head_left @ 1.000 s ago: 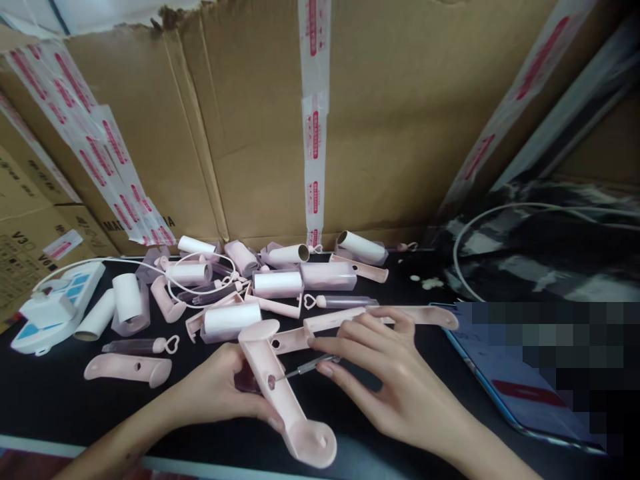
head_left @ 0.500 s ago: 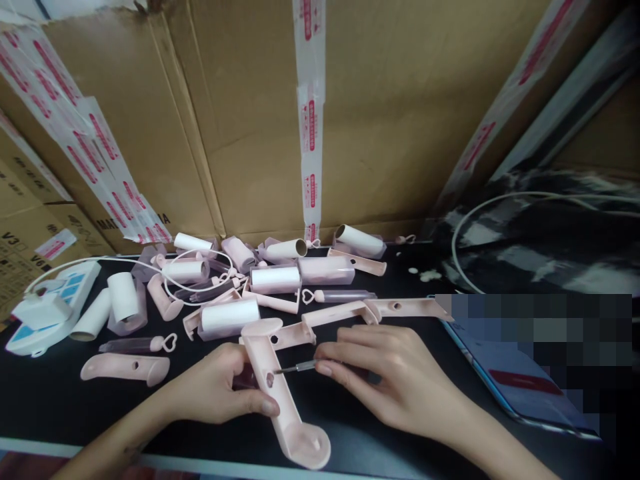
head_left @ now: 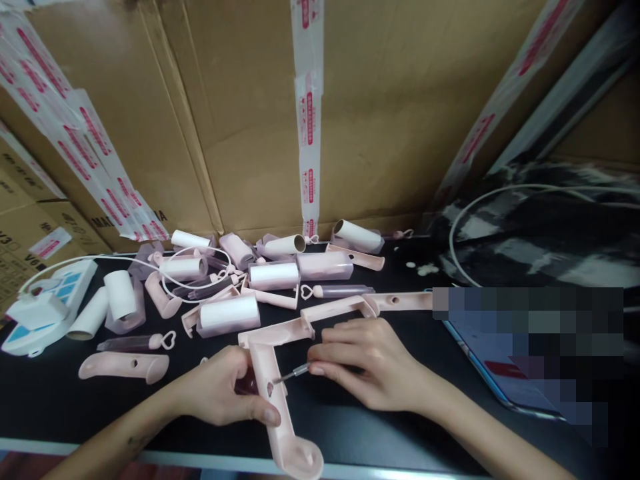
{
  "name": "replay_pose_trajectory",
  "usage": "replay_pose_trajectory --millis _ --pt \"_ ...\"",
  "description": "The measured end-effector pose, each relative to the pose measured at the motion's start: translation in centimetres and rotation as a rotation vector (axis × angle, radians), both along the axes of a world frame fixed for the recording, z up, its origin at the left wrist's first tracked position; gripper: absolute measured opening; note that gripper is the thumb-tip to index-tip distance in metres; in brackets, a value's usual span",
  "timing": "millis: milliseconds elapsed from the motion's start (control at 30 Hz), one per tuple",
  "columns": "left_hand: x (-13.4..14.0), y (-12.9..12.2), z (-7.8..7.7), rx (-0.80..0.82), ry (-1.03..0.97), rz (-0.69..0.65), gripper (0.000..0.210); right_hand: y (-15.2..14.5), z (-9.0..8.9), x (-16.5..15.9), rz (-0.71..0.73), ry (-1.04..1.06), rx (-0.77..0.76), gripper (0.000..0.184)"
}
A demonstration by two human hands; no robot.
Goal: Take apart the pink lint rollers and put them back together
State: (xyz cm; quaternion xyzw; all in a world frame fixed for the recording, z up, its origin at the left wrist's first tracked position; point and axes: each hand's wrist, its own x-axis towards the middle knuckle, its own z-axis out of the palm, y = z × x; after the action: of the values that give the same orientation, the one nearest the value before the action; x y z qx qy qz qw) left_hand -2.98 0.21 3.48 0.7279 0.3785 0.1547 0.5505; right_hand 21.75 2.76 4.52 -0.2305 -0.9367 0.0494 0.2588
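My left hand (head_left: 223, 387) is closed around a long pink plastic holder piece (head_left: 279, 417), a trough with a rounded end toward me. Dark, translucent material shows between the fingers behind it. At the rough-edged hole (head_left: 271, 389) in its middle is the thin tip of a slim metal hand tool (head_left: 295, 373), possibly a small screwdriver or craft knife. My right hand (head_left: 365, 367) pinches the tool's silvery handle from the right. Just beyond both hands lies another pink trough piece (head_left: 283, 331).
Behind lie white rolls (head_left: 230, 312) in lilac cases, more pink pieces (head_left: 125, 367) and dark tubes with heart-shaped rings (head_left: 137, 343). A power strip (head_left: 50, 307) with a white cable stands left, a phone (head_left: 500, 360) right. Taped cardboard boxes (head_left: 240, 120) wall off the back.
The held pink piece has shifted slightly and its far end has tipped down. My right hand has moved a little left with the tool, its tip still at the hole.
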Motion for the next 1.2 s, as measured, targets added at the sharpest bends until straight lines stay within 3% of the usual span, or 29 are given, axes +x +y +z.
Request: replay_pose_trajectory --millis 567,800,1033,1200 --pt "0.21 -0.26 0.57 -0.171 -0.094 -0.026 0.029 0.04 -0.93 -0.48 0.046 0.053 0.034 0.023" --pt "0.2 -0.44 0.13 -0.176 -0.047 0.015 0.037 0.0 -0.76 -0.3 0.015 -0.01 0.214 0.021" --pt "0.14 -0.59 0.34 -0.193 -0.101 0.031 0.042 -0.29 -0.69 -0.56 0.043 0.026 0.117 0.021" --pt "0.1 -0.59 0.53 -0.243 -0.132 0.01 0.04 -0.43 -0.7 -0.64 0.052 0.032 0.128 0.022"
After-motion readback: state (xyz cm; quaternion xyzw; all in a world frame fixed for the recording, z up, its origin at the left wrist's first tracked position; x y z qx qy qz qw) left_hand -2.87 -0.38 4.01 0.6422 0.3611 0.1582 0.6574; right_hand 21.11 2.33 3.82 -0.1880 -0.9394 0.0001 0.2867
